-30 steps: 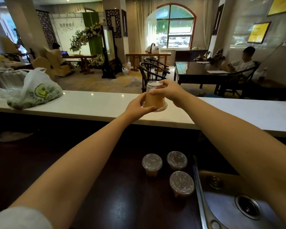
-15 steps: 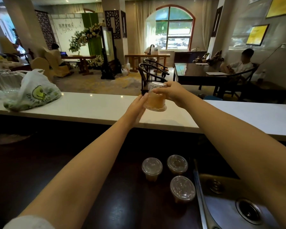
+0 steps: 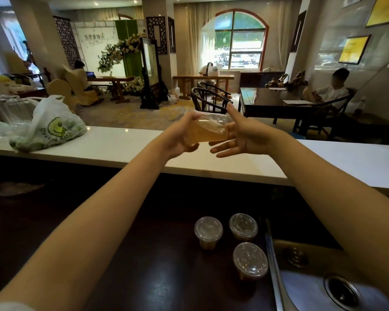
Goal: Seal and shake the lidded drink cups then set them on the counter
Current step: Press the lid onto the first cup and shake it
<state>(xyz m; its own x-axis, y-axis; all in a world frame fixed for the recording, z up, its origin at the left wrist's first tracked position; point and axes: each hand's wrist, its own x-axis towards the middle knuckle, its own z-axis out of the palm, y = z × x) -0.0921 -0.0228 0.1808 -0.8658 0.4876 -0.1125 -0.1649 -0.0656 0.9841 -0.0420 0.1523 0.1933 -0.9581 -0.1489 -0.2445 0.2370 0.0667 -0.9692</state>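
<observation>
A clear lidded drink cup (image 3: 208, 130) with amber liquid lies tilted on its side in the air, just above the white counter (image 3: 99, 147). My left hand (image 3: 180, 136) is wrapped around its left end. My right hand (image 3: 241, 135) is spread open, palm turned toward the cup's right end, fingers apart and not closed on it. Three more lidded cups stand on the dark lower worktop below: one at the left (image 3: 208, 231), one behind it to the right (image 3: 243, 226), and one nearest me (image 3: 250, 260).
A white plastic bag (image 3: 52, 129) with green contents lies on the counter's left end, beside clear glassware (image 3: 5, 111). A steel sink (image 3: 323, 288) sits at the lower right, next to the three cups. Beyond the counter are chairs, tables and seated people.
The cup went from upended in my right hand to lying sideways in my left hand. My right hand let go and opened beside it.
</observation>
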